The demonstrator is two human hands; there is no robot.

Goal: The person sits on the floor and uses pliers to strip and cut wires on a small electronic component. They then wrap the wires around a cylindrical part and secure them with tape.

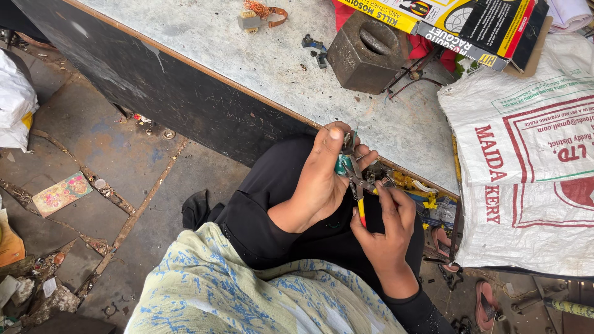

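The left hand (322, 179) pinches a small green part (342, 164) while the right hand (387, 232) squeezes yellow-handled pliers (357, 185) beside the bench (247, 55).

I see a worn grey bench top (260, 55) with a dark front panel. On it: a heavy metal block (366, 52) with a slot in its top, thin metal rods (411, 77) beside it, a small coil part with copper wire (255, 17), and small dark bits (315, 49) (can't tell what they are). A white printed sack (526, 154) covers the right end. A yellow-and-black carton (470, 21) rests over red cloth (427, 46) at the far edge.
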